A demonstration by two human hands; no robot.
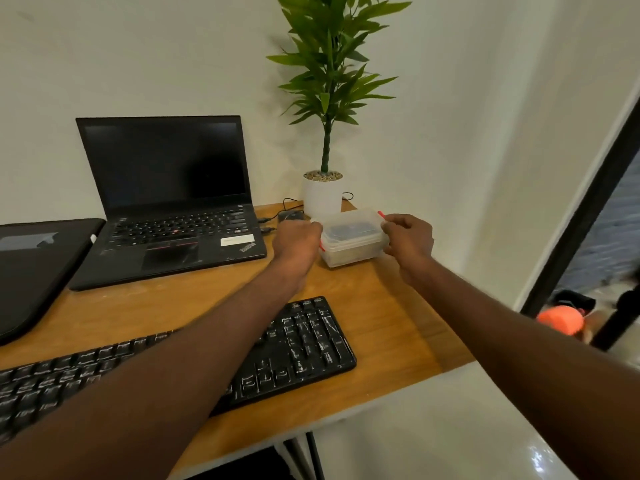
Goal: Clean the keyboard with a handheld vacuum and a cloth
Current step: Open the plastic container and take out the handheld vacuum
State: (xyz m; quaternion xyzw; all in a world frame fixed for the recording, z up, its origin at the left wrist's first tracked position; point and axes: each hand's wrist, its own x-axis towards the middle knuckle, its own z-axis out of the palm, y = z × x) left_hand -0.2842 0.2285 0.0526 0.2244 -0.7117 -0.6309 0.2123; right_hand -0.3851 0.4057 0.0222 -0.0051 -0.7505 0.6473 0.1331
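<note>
A black keyboard (304, 344) with pale specks on its keys lies along the near edge of the wooden desk (391, 317), partly hidden under my left forearm. Beyond it, near the desk's far right, stands a clear plastic box (349, 242) with a lid and red clips; something dark shows through the lid. My left hand (298, 242) grips the box's left end and my right hand (408, 239) grips its right end at a red clip. No vacuum or cloth is in plain view.
An open black laptop (169, 209) stands at the back left, with a dark sleeve (38, 268) beside it. A potted plant (323, 195) in a white pot and a small black device with cables (291, 214) sit behind the box. The desk's right edge drops to a white floor.
</note>
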